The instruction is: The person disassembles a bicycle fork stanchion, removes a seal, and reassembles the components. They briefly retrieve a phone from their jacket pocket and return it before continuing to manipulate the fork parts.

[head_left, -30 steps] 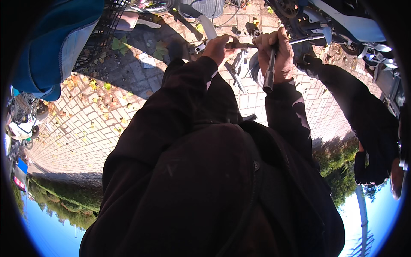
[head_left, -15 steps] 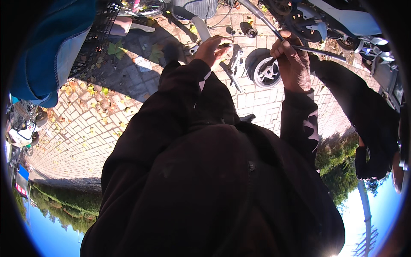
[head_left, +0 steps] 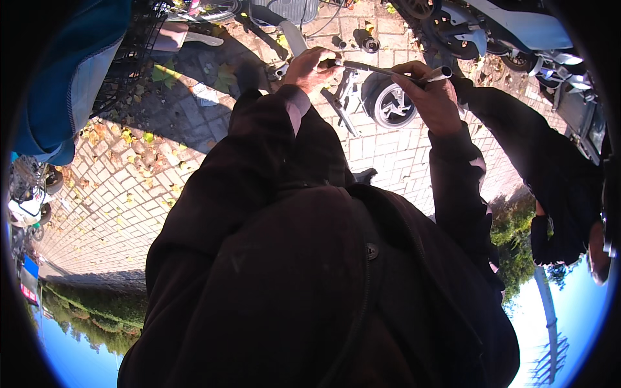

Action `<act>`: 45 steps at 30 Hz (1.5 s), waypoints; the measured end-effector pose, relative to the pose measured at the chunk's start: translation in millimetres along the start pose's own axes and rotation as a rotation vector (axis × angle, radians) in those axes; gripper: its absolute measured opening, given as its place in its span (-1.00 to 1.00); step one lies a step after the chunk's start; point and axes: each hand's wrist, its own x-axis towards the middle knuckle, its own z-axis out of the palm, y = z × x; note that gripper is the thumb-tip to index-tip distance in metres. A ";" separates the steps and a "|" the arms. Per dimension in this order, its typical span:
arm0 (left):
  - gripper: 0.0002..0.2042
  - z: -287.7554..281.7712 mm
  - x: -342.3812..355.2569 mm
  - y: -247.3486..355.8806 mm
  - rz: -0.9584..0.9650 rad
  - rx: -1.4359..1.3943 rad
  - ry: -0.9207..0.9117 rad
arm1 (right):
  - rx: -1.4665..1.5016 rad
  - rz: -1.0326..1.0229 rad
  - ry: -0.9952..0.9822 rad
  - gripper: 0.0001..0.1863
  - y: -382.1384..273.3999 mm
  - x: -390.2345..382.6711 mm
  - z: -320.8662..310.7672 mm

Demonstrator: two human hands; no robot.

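Note:
My left hand (head_left: 312, 73) is closed in a pinch, with thumb and fingertips at the thin end of a metal rod (head_left: 372, 67). A small light piece shows between those fingertips, too small to name. My right hand (head_left: 435, 103) grips the rod farther right, near its thick, round, pipe-like end (head_left: 440, 74). The rod lies nearly level between both hands, above the paving. Below it, a small wheel (head_left: 394, 107) with a black tyre and pale spokes lies on the bricks. Beside the wheel are grey metal bracket parts (head_left: 349, 97).
Small dark round parts (head_left: 370, 44) lie beyond my hands. Scooters (head_left: 466, 32) crowd the upper right. Another person's dark sleeve (head_left: 517, 129) reaches in from the right. A black wire basket (head_left: 139, 58) and blue padded cover (head_left: 71, 64) stand left. Leaves (head_left: 167, 74) litter the paving (head_left: 123, 207).
My right hand has swung the rod from a steep slant to nearly level, its thin end now at my left fingertips. My left hand has shifted slightly left.

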 end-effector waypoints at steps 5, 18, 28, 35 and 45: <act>-0.76 -2.2 -1.8 5.2 -0.020 -0.054 0.001 | -0.275 -0.098 0.031 -0.75 -22.3 2.2 9.6; -0.74 -3.4 0.9 5.5 -0.121 0.007 -0.056 | -0.551 -0.585 0.004 -0.84 -50.6 9.9 5.5; -0.72 -5.7 -0.1 10.6 -0.089 -0.091 -0.018 | 0.699 -0.090 -0.062 -0.65 -24.6 2.5 -7.4; -0.69 -1.8 -1.5 1.9 -0.175 0.008 -0.038 | 0.703 -0.193 0.069 -0.54 -32.3 14.7 22.0; -0.76 0.3 0.4 -6.3 -0.172 0.014 -0.045 | 0.657 -0.090 -0.086 -0.66 -56.5 12.1 10.1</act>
